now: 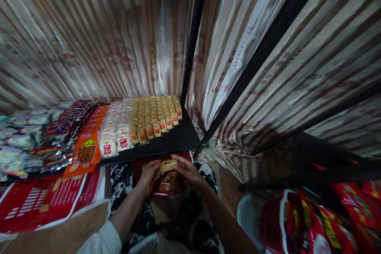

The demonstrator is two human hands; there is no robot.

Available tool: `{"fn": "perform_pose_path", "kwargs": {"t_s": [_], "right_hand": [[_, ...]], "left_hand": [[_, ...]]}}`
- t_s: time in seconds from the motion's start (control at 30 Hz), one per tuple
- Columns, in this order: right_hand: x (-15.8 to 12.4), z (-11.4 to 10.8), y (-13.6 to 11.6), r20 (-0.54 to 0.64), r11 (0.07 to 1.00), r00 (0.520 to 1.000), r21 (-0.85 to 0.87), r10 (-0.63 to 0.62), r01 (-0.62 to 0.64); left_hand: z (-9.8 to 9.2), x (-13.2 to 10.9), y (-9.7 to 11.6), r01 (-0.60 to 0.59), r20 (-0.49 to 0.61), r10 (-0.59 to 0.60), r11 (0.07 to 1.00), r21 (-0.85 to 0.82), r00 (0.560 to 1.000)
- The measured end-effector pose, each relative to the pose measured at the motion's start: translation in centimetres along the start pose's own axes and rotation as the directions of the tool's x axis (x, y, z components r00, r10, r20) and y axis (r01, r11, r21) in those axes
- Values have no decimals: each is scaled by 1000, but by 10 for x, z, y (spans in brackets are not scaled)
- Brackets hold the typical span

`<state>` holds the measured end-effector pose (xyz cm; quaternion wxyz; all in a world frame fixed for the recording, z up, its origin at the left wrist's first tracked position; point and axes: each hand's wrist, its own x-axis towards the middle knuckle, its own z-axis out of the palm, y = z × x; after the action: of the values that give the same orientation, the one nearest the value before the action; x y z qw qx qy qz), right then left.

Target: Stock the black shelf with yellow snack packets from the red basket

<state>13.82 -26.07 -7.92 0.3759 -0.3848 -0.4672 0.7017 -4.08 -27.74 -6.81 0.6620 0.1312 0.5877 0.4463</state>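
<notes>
Between my two hands is a small yellow snack in clear wrap point(168, 165), held above my lap. My left hand point(150, 174) has its fingers closed on the snack's left end. My right hand point(187, 170) grips the other end, fingers bent round it. Just below them, a red basket point(166, 193) between my knees contains more wrapped yellow snacks. Beyond my hands, rows of similar yellow packs point(156, 117) with red labels stand on a black shelf point(160, 145). White round wrapped snacks point(114, 135) line up to their left.
An orange bag point(86, 139), dark packets point(62, 127) and white packets point(20, 135) cover the shelf's left part. A red basket point(41, 202) lies below it. Black posts point(238, 83) rise at the right before a striped curtain point(119, 27). Red packets point(315, 222) fill another basket at lower right.
</notes>
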Motion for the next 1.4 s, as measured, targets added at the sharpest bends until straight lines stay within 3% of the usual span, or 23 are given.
{"fn": "perform_pose_path", "kwargs": {"t_s": [0.1,0.3,0.47,0.57,0.7,0.87,1.0,1.17,1.27,1.33,1.4], "right_hand": [[-3,-1,1,-47,998,999,57,15,-12],[-5,3,8,-271,969,957,244,99,-31],[2,-1,5,-407,945,897,326,171,-32],[5,-4,-3,-425,940,888,339,175,-23],[5,-4,-13,-426,942,899,334,106,47],[13,3,-10,-410,976,908,145,-88,160],[29,1,-3,-502,963,843,68,-194,263],[64,-24,-9,-585,951,753,-123,-302,285],[92,-46,-19,-612,931,704,-275,-362,240],[111,-58,-25,-618,913,681,-349,-393,210],[129,-68,-32,-628,896,657,-405,-417,182]], "left_hand": [[6,-6,11,-54,44,53,998,39,998],[20,-13,32,-189,247,137,961,202,959],[28,-6,30,-311,288,210,875,371,934],[30,0,24,-334,293,226,853,401,929],[36,2,18,-301,240,230,896,325,943],[53,3,10,-246,199,218,961,128,955],[75,13,7,-220,194,203,973,70,960],[102,39,16,-231,113,212,951,205,971],[108,55,26,-359,126,340,821,443,932],[110,63,34,-509,217,495,592,625,842],[111,70,41,-605,342,614,288,743,712]]}}
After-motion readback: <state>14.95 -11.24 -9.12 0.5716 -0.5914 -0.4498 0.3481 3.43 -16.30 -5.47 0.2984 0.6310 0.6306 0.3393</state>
